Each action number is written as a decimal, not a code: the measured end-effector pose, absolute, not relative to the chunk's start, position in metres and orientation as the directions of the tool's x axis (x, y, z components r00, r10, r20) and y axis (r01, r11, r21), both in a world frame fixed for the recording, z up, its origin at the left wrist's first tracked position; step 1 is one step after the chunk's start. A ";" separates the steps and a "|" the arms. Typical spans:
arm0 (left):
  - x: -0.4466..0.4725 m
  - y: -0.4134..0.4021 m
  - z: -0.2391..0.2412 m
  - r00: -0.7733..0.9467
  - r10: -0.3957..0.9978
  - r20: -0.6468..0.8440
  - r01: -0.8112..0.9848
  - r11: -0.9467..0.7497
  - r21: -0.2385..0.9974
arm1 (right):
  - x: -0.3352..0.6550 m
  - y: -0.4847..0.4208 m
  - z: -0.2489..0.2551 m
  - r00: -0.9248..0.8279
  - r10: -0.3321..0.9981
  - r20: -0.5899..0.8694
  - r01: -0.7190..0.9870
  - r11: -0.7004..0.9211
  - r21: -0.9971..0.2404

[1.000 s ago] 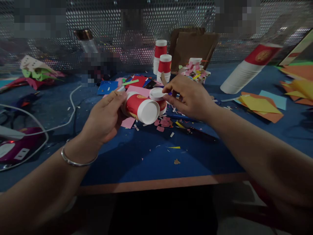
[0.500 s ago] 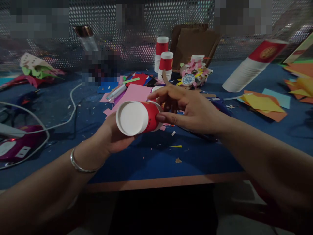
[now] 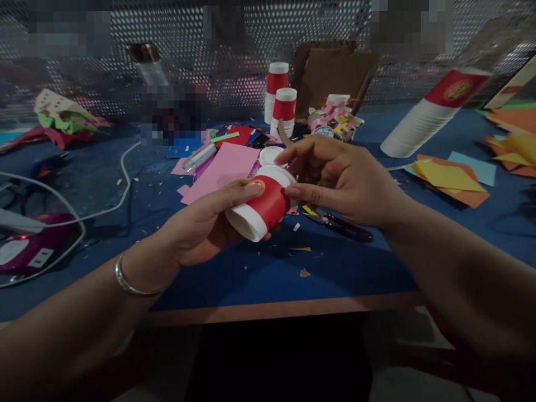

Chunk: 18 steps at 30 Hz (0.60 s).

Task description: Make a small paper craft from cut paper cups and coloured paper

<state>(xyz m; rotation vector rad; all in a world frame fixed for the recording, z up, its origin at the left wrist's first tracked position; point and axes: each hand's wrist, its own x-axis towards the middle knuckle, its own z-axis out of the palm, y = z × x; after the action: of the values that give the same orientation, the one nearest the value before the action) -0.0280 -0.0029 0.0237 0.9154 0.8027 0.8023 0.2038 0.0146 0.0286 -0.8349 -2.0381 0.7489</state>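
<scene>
My left hand [image 3: 201, 229] is wrapped round a red and white paper cup [image 3: 262, 209] held tilted above the blue table [image 3: 234, 273]. A silver bangle sits on that wrist. My right hand [image 3: 343, 178] pinches the same cup at its upper end with thumb and forefinger. A second small cup [image 3: 270, 156] stands on the table just behind the held one. A dark pen or knife [image 3: 341, 226] lies under my right hand.
Pink paper [image 3: 221, 167] and coloured scraps lie behind the hands. Two cup stacks [image 3: 281, 100] stand at the back by a brown bag [image 3: 335, 78]. A long cup stack [image 3: 431, 114] lies at right near orange and yellow sheets [image 3: 450, 178]. White cables [image 3: 75, 218] run at left.
The cup was lifted off the table and turned in my hands: its white base faced me half a second ago, and now it tilts away. My right hand shifted onto its upper end.
</scene>
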 end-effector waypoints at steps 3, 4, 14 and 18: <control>-0.030 -0.004 0.023 0.431 0.883 -0.188 -0.259 0.321 0.911 | 0.211 0.006 0.030 -0.407 0.802 0.438 0.406 0.588 -0.699; -0.030 -0.004 0.024 0.407 0.898 -0.167 -0.268 0.292 0.918 | 0.216 0.003 0.030 -0.401 0.803 0.440 0.459 0.592 -0.663; -0.032 -0.005 0.023 0.310 0.947 0.088 -0.349 0.027 0.937 | 0.278 -0.017 -0.010 -0.486 0.872 0.067 0.826 0.483 -0.293; -0.033 -0.009 0.020 0.228 0.964 0.138 -0.264 -0.075 0.962 | 0.278 -0.024 -0.009 -0.489 0.872 0.019 0.845 0.479 -0.238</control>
<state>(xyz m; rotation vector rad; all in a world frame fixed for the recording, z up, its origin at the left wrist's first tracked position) -0.0334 -0.0089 0.0203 1.2022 0.7892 1.2124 0.2776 -0.0238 -0.0088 -1.5079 -2.5811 0.2974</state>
